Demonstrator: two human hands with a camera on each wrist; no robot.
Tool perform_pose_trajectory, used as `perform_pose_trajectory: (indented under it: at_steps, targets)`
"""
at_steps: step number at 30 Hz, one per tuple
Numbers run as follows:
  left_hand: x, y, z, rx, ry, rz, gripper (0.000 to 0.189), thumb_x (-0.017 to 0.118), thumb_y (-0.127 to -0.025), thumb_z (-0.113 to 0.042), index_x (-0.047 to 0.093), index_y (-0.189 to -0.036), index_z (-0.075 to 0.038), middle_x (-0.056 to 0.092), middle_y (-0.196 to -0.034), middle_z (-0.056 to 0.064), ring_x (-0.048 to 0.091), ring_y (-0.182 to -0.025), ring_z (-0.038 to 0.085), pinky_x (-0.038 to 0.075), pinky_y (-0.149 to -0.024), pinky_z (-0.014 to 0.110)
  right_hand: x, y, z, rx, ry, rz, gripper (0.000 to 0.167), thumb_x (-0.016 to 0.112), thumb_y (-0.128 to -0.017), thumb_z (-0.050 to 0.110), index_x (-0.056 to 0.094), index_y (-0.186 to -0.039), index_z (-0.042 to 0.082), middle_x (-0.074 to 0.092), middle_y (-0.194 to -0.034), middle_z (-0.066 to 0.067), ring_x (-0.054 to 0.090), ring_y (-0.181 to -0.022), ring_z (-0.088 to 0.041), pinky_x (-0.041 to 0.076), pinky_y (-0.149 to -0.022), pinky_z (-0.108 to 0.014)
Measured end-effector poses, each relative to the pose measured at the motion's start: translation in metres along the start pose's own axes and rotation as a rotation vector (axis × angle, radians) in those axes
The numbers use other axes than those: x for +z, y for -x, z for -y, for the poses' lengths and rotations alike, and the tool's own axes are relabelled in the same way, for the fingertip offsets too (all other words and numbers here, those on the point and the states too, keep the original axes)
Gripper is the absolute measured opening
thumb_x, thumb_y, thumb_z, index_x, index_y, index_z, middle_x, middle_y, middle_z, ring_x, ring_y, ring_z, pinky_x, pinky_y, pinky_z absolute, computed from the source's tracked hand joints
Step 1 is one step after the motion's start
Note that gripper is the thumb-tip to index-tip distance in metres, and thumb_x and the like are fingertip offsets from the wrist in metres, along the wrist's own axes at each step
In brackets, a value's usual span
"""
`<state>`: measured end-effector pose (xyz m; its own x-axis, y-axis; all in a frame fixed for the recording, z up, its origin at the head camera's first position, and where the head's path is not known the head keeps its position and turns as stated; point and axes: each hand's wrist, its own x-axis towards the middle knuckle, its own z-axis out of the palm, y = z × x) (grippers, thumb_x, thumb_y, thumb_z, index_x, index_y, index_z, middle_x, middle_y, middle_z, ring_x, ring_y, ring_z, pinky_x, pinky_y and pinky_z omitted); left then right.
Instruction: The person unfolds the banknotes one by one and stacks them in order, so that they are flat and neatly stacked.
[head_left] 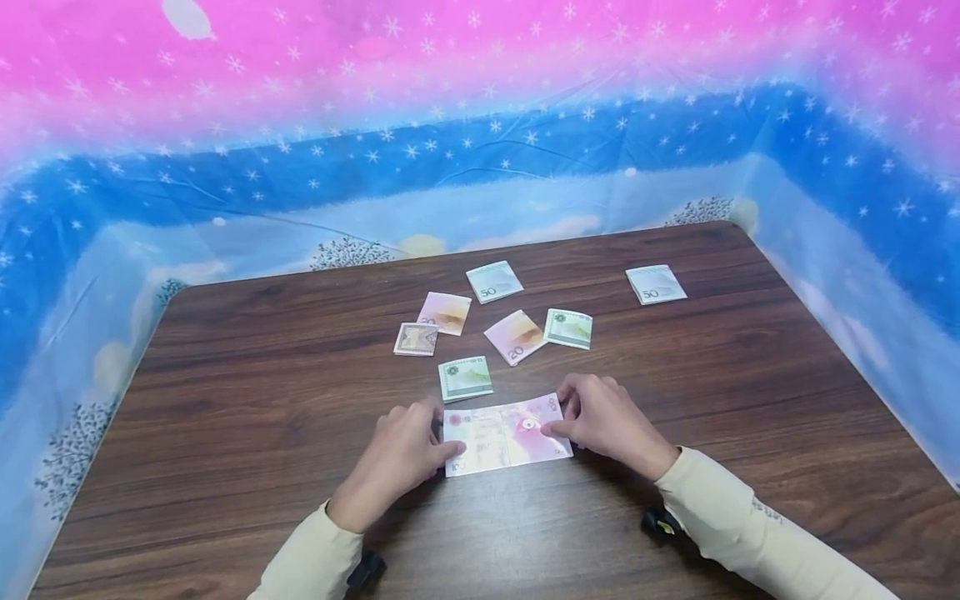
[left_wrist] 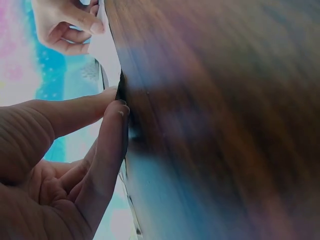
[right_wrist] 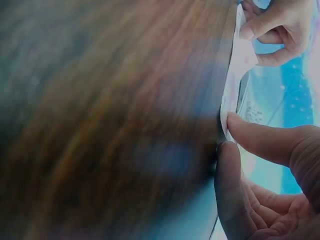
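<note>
A pink 100 banknote (head_left: 495,437) lies spread out at the front of the table, a crease down its middle. My left hand (head_left: 405,450) pinches its left end between thumb and fingers. At the opposite end my right hand (head_left: 611,421) pinches the note the same way. Seen edge-on in the left wrist view, the banknote (left_wrist: 109,57) runs between both hands, close to the tabletop. In the right wrist view the thumb presses on top of the banknote (right_wrist: 232,95), with a finger under its edge. Just beyond it lies a folded green banknote (head_left: 466,379).
Farther back are folded 50 notes (head_left: 493,282) (head_left: 656,284), folded 20 notes (head_left: 448,311) (head_left: 513,336), a small brownish folded note (head_left: 416,339) and another green folded note (head_left: 569,328). The brown wooden table (head_left: 262,400) is bordered by a snowflake-patterned cloth (head_left: 450,150).
</note>
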<state>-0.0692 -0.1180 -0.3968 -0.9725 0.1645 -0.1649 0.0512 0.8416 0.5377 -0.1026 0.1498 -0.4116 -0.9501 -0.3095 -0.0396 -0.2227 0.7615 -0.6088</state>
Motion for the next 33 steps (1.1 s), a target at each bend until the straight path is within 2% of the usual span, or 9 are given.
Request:
perform_pose_trajectory:
  at_steps: [3,7,10,14,18,22,28,30,33]
  targets:
    - [0.001,-0.001,0.0,-0.022,-0.029,-0.009,0.043,0.088,-0.081,-0.023,0.064,-0.109,0.0,0.058,-0.064,0.001,0.054,-0.057,0.015,0.039,-0.047,0.026,0.0,0.001,0.0,0.008,0.006,-0.014,0.041,0.092,-0.073,0.021,0.067,-0.1,0.003,0.06,-0.063,0.008,0.054,-0.055,-0.007,0.048,-0.055,-0.027]
    - [0.001,0.0,0.0,-0.012,-0.057,-0.037,0.055,0.089,-0.08,-0.025,0.06,-0.119,0.001,0.067,-0.076,0.01,0.054,-0.063,0.018,0.043,-0.051,0.028,0.0,0.002,0.001,-0.002,0.013,-0.032,0.051,0.093,-0.073,0.024,0.066,-0.109,0.001,0.059,-0.063,0.008,0.054,-0.056,-0.007,0.047,-0.056,-0.027]
    - [-0.001,0.001,0.001,0.004,-0.039,-0.06,0.056,0.088,-0.08,-0.025,0.06,-0.122,0.0,0.068,-0.073,0.006,0.057,-0.062,0.015,0.046,-0.054,0.029,-0.003,0.0,-0.001,-0.024,0.021,-0.062,0.046,0.091,-0.075,0.023,0.067,-0.107,0.002,0.059,-0.063,0.009,0.053,-0.056,-0.007,0.047,-0.056,-0.027]
    - [-0.006,0.003,0.003,0.03,0.032,-0.09,0.044,0.085,-0.084,-0.024,0.064,-0.117,-0.004,0.062,-0.062,-0.007,0.058,-0.058,0.008,0.052,-0.062,0.034,-0.016,-0.006,-0.009,-0.021,-0.002,-0.1,0.036,0.088,-0.08,0.023,0.069,-0.103,0.002,0.063,-0.065,0.008,0.057,-0.057,-0.006,0.051,-0.059,-0.03]
    - [-0.011,0.006,0.007,0.053,0.172,-0.106,0.034,0.082,-0.087,-0.02,0.067,-0.113,-0.005,0.067,-0.064,-0.008,0.06,-0.054,0.006,0.054,-0.063,0.034,-0.04,-0.018,-0.024,0.029,-0.055,-0.13,0.032,0.084,-0.084,0.021,0.07,-0.103,-0.001,0.07,-0.071,0.001,0.063,-0.057,-0.01,0.055,-0.058,-0.031]
    - [-0.015,0.008,0.009,0.052,0.383,-0.087,0.029,0.079,-0.088,-0.011,0.069,-0.113,-0.001,0.075,-0.08,0.003,0.068,-0.058,0.015,0.057,-0.051,0.029,-0.064,-0.033,-0.045,0.071,-0.037,-0.207,0.028,0.081,-0.087,0.019,0.071,-0.103,-0.002,0.074,-0.079,-0.008,0.065,-0.056,-0.012,0.056,-0.058,-0.032]
    - [-0.016,0.009,0.012,0.052,0.66,-0.058,0.029,0.073,-0.091,-0.003,0.066,-0.118,0.006,0.075,-0.097,0.018,0.075,-0.079,0.031,0.064,-0.067,0.033,-0.088,-0.054,-0.082,0.156,0.015,-0.312,0.029,0.078,-0.09,0.023,0.071,-0.102,-0.002,0.075,-0.084,-0.014,0.067,-0.061,-0.018,0.053,-0.068,-0.038]
    - [-0.017,0.009,0.014,0.064,0.713,-0.036,0.03,0.072,-0.092,-0.002,0.065,-0.119,0.008,0.074,-0.1,0.022,0.074,-0.082,0.035,0.065,-0.07,0.034,-0.093,-0.06,-0.094,0.195,0.03,-0.344,0.031,0.079,-0.089,0.024,0.071,-0.102,-0.003,0.074,-0.085,-0.015,0.067,-0.068,-0.024,0.052,-0.07,-0.043]
    - [-0.017,0.009,0.015,0.085,0.753,0.0,0.03,0.069,-0.094,-0.002,0.063,-0.121,0.01,0.073,-0.101,0.024,0.074,-0.085,0.038,0.065,-0.072,0.035,-0.1,-0.068,-0.109,0.259,0.048,-0.386,0.036,0.079,-0.088,0.026,0.071,-0.103,-0.006,0.072,-0.09,-0.021,0.066,-0.086,-0.038,0.051,-0.081,-0.054]
